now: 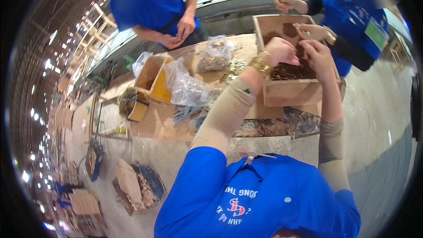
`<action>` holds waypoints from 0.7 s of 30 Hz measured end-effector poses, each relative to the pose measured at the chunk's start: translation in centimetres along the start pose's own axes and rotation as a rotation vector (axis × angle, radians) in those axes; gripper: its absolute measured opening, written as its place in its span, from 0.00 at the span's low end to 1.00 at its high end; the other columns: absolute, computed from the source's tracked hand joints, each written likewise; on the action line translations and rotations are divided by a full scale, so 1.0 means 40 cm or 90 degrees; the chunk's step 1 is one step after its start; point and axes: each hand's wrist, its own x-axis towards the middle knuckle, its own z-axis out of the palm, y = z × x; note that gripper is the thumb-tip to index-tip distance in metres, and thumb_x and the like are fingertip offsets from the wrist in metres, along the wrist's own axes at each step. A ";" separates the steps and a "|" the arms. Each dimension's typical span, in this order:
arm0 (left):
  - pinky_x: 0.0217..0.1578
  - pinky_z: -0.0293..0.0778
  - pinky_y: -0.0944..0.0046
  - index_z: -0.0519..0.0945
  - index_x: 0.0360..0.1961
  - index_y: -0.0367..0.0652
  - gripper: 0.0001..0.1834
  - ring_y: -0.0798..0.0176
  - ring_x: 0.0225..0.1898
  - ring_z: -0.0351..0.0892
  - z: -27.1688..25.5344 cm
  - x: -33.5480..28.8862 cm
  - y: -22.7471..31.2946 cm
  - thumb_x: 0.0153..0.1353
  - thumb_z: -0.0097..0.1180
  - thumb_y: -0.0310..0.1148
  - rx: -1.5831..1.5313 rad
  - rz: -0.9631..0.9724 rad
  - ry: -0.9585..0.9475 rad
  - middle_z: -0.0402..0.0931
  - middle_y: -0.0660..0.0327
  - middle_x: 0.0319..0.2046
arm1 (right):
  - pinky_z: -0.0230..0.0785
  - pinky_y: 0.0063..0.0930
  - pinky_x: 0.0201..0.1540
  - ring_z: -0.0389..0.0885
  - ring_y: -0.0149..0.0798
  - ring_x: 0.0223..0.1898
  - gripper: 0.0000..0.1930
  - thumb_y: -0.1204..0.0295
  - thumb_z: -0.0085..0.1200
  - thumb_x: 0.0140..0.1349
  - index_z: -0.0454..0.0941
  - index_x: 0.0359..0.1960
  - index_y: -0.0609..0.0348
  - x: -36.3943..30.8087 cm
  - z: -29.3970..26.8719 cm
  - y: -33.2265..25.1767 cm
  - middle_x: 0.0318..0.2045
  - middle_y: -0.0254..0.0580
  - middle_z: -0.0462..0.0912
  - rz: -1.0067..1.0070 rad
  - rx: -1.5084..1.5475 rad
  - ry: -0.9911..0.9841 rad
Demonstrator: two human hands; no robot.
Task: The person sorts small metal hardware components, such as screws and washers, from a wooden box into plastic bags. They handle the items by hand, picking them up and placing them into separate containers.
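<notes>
Both of my hands are over a large wooden box [288, 92] with small brown metal hardware pieces [286, 72] in its bottom. My left hand [284, 53], gold bangles at the wrist, is closed with its fingers curled; whatever is in it is too small to name. Just to its right, my right hand [319, 56] has thumb and fingertips pinched together, and I cannot make out what is between them. A co-worker's hand [310, 33] reaches over the box close to my right hand, fingers pinched.
Left of the box lie a clear bag of small metal parts [216, 55], loose shiny pieces [235, 68], crumpled plastic [187, 86] and grey gloves [187, 113]. A yellow-sided wooden bin [161, 90] stands farther left. Another co-worker [154, 4] stands across the table.
</notes>
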 end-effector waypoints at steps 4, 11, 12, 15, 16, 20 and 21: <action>0.19 0.78 0.63 0.61 0.47 0.22 0.23 0.57 0.17 0.77 0.020 0.001 -0.018 0.56 0.48 0.31 0.203 0.066 0.138 0.73 0.49 0.19 | 0.40 0.10 0.09 0.53 0.16 0.09 0.09 0.67 0.46 0.60 0.73 0.36 0.59 -0.019 0.016 -0.003 0.16 0.25 0.65 0.121 0.164 -0.031; 0.11 0.63 0.76 0.77 0.28 0.39 0.08 0.74 0.13 0.69 -0.157 -0.192 -0.054 0.55 0.50 0.33 0.075 0.159 0.279 0.73 0.62 0.15 | 0.42 0.11 0.09 0.54 0.18 0.10 0.12 0.64 0.41 0.62 0.70 0.28 0.58 -0.160 0.142 0.013 0.14 0.27 0.65 0.230 0.453 -0.264; 0.12 0.64 0.75 0.76 0.28 0.38 0.07 0.74 0.15 0.70 -0.219 -0.215 -0.080 0.55 0.51 0.32 0.061 0.123 0.323 0.73 0.62 0.17 | 0.42 0.11 0.09 0.54 0.18 0.10 0.12 0.63 0.40 0.62 0.70 0.27 0.58 -0.192 0.174 0.027 0.15 0.28 0.65 0.319 0.492 -0.298; 0.15 0.67 0.73 0.76 0.30 0.38 0.07 0.72 0.17 0.72 -0.428 -0.259 -0.222 0.54 0.51 0.30 0.103 0.060 0.390 0.74 0.61 0.19 | 0.45 0.13 0.10 0.53 0.20 0.10 0.14 0.61 0.38 0.63 0.69 0.26 0.57 -0.270 0.294 0.109 0.17 0.32 0.67 0.641 0.718 -0.304; 0.16 0.68 0.73 0.76 0.31 0.37 0.07 0.72 0.17 0.73 -0.465 -0.260 -0.261 0.53 0.51 0.30 0.113 0.019 0.411 0.74 0.61 0.19 | 0.46 0.14 0.10 0.55 0.21 0.11 0.14 0.61 0.38 0.63 0.69 0.26 0.57 -0.302 0.319 0.175 0.18 0.34 0.67 0.716 0.783 -0.270; 0.17 0.70 0.68 0.74 0.29 0.36 0.07 0.66 0.17 0.73 -0.549 -0.227 -0.378 0.49 0.51 0.27 0.197 -0.058 0.449 0.72 0.59 0.17 | 0.50 0.15 0.11 0.60 0.28 0.14 0.16 0.61 0.37 0.63 0.69 0.26 0.59 -0.451 0.370 0.329 0.20 0.39 0.69 0.964 0.791 -0.166; 0.20 0.72 0.65 0.74 0.30 0.36 0.08 0.64 0.20 0.75 -0.589 -0.223 -0.426 0.48 0.52 0.29 0.255 -0.044 0.459 0.73 0.57 0.19 | 0.52 0.15 0.12 0.62 0.30 0.15 0.16 0.61 0.37 0.63 0.69 0.26 0.60 -0.482 0.372 0.331 0.20 0.40 0.70 1.002 0.720 -0.200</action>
